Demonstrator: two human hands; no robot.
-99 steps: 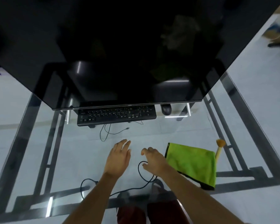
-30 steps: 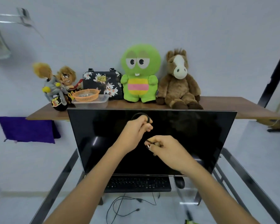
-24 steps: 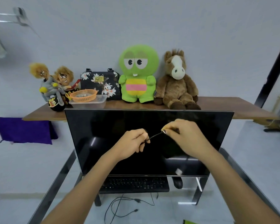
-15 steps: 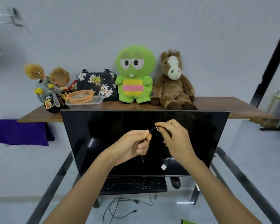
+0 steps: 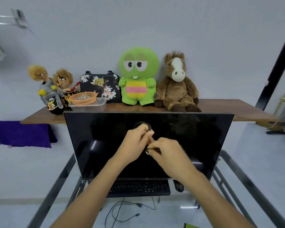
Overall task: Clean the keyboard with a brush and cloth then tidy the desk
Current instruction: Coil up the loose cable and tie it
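Note:
Both hands are raised in front of the dark monitor (image 5: 105, 142). My left hand (image 5: 135, 143) grips a coiled black cable (image 5: 142, 125), whose loop sticks up above the fingers. My right hand (image 5: 168, 152) pinches the cable's free end next to the left hand. The black keyboard (image 5: 140, 187) lies on the glass desk (image 5: 59, 186) below the monitor, with a black mouse (image 5: 178, 186) at its right end. A corner of the green cloth (image 5: 190, 225) shows at the bottom edge. The brush is out of view.
More loose black cables (image 5: 122, 211) lie on the glass in front of the keyboard. Behind the monitor a wooden shelf (image 5: 237, 111) carries plush toys, a floral bag (image 5: 99, 85) and an orange basket (image 5: 83, 97). A purple cloth (image 5: 21, 134) hangs at left.
My view rose from the desk to the monitor. Both hands picked up a cable and lifted it. My right hand has circled from upper right down to below the left, winding the cable.

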